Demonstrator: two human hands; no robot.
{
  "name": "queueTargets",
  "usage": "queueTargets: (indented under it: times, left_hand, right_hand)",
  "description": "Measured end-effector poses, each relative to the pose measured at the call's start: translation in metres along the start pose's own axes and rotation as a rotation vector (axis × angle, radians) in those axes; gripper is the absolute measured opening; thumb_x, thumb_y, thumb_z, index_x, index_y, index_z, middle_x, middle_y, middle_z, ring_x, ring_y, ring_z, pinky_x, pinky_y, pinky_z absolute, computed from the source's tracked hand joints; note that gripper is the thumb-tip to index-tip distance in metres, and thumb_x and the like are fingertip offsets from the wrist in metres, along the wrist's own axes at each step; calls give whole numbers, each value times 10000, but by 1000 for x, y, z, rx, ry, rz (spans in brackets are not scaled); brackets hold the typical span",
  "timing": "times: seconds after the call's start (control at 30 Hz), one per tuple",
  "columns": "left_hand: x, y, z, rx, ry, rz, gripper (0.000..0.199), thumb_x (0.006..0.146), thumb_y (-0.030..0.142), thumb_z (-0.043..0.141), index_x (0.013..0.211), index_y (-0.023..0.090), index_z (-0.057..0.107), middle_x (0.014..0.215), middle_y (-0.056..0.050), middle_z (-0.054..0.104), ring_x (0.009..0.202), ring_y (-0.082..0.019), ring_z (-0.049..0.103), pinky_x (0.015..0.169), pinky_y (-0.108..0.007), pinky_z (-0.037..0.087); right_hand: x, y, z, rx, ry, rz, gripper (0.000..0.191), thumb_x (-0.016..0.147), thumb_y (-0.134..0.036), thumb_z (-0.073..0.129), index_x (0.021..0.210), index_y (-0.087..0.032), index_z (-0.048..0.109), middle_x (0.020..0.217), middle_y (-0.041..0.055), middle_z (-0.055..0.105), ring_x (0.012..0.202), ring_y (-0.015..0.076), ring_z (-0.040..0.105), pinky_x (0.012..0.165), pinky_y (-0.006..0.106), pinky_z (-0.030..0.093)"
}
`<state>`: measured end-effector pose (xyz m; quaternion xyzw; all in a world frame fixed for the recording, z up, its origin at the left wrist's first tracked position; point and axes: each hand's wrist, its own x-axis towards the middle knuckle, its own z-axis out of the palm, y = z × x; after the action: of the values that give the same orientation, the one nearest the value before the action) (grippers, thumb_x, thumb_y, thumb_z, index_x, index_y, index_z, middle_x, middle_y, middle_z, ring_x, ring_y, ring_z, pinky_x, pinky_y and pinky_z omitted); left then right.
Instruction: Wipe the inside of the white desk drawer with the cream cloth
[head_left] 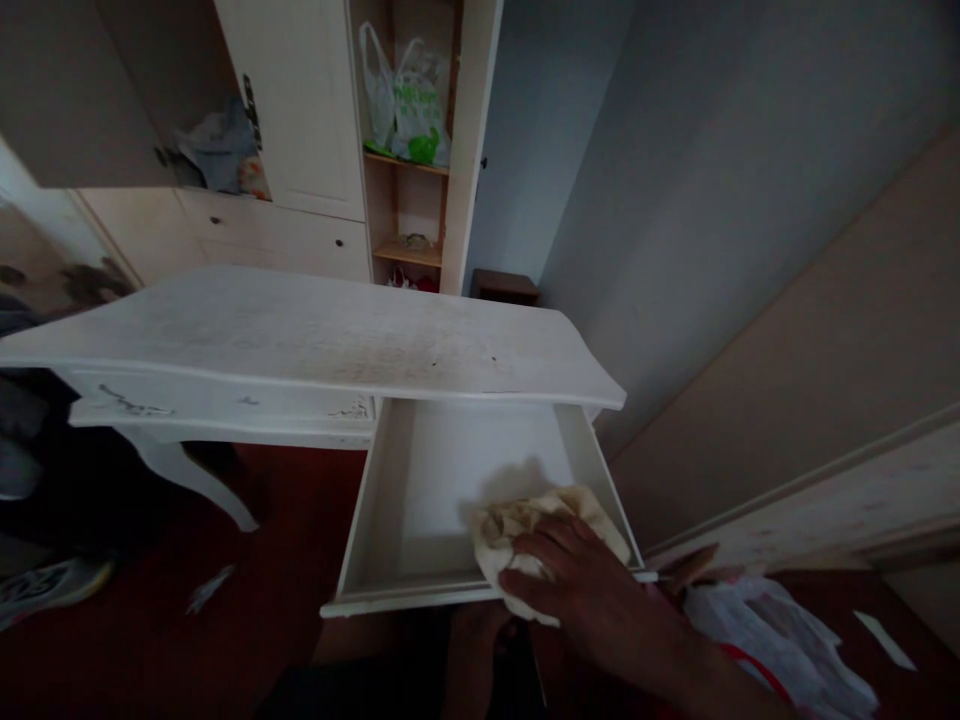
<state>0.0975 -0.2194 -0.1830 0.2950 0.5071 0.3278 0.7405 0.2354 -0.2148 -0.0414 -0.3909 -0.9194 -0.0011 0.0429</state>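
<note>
One cream cloth (600,510), one pulled-out drawer (442,470), one white desk (285,310) and two bare hands are in view. Beyond the fingers, across the desk, stands one pale cabinet (307,110) with two round knobs showing on its lower drawer fronts. One crumpled plastic bag (787,640) sits on the floor to the right of the fingers, and one shoe (56,590) rests well to their left.

The cloth lies directly under the fingers of the right hand (577,590), bunched at the drawer's near right corner; folds spread past the fingertips on the far side, and one part hangs over the front edge just below them.

The right hand's fingers are curled onto the cloth and hold it, with small gaps between them. The left hand (480,630) is dim, just below the drawer front and left of the right fingers; I cannot tell whether its fingers are apart or together
</note>
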Motion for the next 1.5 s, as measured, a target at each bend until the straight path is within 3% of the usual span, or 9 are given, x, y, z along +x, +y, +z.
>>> queueTargets:
  times: [0.2,0.4,0.6,0.73,1.0,1.13,1.27,1.4,1.5]
  left_hand:
    - [-4,-1,-5,-11,37,-14,486,705,533,742,1025,167,735,909,-119,741,821,-291,696,629,-377,570]
    - [-1,-5,-16,-21,100,9,450,507,508,818,812,179,780,752,-128,754,696,-326,711,487,-339,520]
    - [2,-13,-22,-17,169,49,367,499,453,835,720,168,767,746,-124,756,692,-301,710,502,-316,524]
    - [4,-14,-20,-11,181,58,385,509,470,834,725,160,759,729,-119,752,661,-284,705,483,-304,516]
    - [1,-6,-20,1,137,53,388,529,505,807,705,167,731,705,-94,739,643,-253,690,519,-310,532]
    - [0,-1,-23,12,109,31,336,554,486,811,693,191,729,690,-101,734,690,-330,703,526,-373,519]
    - [-6,2,-22,26,86,8,293,655,476,785,734,204,711,723,-71,721,749,-315,698,581,-386,535]
    - [-15,2,-17,26,58,-29,301,884,396,623,1077,165,641,1053,-66,672,914,-210,655,772,-382,558]
    - [-19,4,-13,14,51,-42,345,900,361,611,1202,196,592,1225,-82,607,1040,-239,613,832,-418,552]
  right_hand:
    - [-57,45,-4,-154,114,8,384,880,-119,558,1197,-321,638,1226,58,655,1197,260,494,977,456,397]
    - [-64,88,1,-309,166,-77,312,902,-164,562,1160,-313,653,1236,58,659,1190,268,489,957,479,378]
    - [-34,141,-2,-385,147,-45,501,794,-50,623,1221,-311,633,1314,89,610,1230,296,461,920,461,369]
    - [0,166,-6,-465,165,-24,422,839,-77,614,1205,-286,637,1308,100,614,1202,302,475,903,468,365]
    - [60,174,-5,-511,342,-102,301,927,-155,543,1183,-294,619,1270,71,628,1161,263,478,867,430,363]
    - [85,172,-42,-407,544,-46,424,899,-84,483,1250,-301,581,1316,74,574,1202,258,446,916,434,369]
    - [120,187,-106,-339,741,13,427,904,-122,465,1277,-309,555,1364,53,507,1232,282,424,991,491,359]
    - [164,221,-165,-237,899,29,411,964,-236,399,1355,-329,485,1459,28,387,1337,350,313,1046,600,289]
    - [194,242,-178,-209,956,28,400,983,-299,381,1373,-310,469,1469,35,364,1370,366,264,1048,628,284]
